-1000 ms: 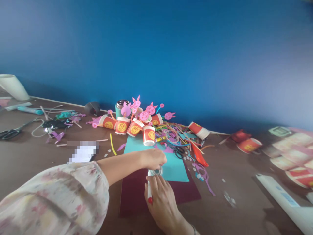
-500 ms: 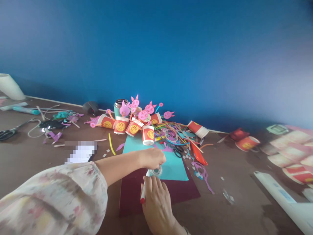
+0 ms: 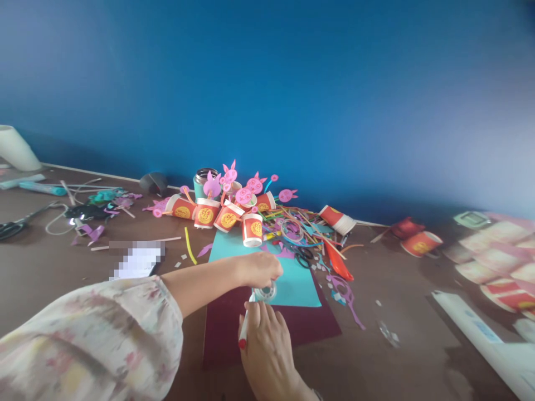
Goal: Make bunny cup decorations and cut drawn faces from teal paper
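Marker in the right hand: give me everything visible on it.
The marker is slim, with a white, plastic-looking barrel and a red end pointing toward the person. It slants, gripped along the thumb side of the right hand, which hides part of it. Its far end is near the clear roll; contact there can't be told. Behind it in view is the maroon sheet.

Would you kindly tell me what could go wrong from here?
The red-ended marker in the right hand might slip or get in the way, since that hand is also close to the clear ring, apparently tape. The nearest red cup seems to sit on the turquoise sheet, so a tug there could tip it. The left sleeve looks close to the phone and might brush it.
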A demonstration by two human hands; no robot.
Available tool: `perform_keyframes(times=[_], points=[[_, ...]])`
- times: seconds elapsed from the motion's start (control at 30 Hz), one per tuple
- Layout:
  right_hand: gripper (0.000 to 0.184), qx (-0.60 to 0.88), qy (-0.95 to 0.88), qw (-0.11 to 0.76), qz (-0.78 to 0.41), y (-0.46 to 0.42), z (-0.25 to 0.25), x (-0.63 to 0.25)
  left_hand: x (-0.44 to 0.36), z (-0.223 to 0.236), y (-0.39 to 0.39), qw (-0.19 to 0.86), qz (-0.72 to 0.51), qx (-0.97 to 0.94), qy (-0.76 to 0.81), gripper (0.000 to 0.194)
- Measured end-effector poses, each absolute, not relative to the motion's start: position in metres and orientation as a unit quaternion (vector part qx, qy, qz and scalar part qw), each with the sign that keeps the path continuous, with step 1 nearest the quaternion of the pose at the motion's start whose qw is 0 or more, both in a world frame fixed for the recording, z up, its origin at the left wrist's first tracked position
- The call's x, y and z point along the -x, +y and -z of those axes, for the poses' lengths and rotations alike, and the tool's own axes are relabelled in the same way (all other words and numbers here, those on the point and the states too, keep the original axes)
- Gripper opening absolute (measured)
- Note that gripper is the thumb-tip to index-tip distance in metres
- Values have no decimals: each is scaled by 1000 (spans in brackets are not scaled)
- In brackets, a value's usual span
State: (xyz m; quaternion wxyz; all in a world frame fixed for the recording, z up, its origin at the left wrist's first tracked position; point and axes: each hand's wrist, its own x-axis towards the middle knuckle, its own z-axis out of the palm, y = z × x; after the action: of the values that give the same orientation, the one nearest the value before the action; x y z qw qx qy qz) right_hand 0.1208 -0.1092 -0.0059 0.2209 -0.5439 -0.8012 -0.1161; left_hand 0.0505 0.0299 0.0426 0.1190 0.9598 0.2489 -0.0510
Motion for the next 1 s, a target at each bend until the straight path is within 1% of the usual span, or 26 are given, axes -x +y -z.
perform_keyframes(times=[0.13,0.23,0.47,0.8,1.0], points=[[21,535,-808,229,92,-112,5,-128,-50,-45,29,116,53,-960,250,5],[21,523,-816,240,57,-111,4,-137,-50,-45,29,115,51,-960,249,4],[19,473,-834,264,-107,-110,-7,-168,-50,-42,30,121,37,-960,250,2],[11,489,-787,219,-306,-95,-15,-205,-49,-46,27,129,39,-957,257,3],[18,507,-743,208,-383,-78,-14,-222,-48,-44,29,135,40,-956,258,2]])
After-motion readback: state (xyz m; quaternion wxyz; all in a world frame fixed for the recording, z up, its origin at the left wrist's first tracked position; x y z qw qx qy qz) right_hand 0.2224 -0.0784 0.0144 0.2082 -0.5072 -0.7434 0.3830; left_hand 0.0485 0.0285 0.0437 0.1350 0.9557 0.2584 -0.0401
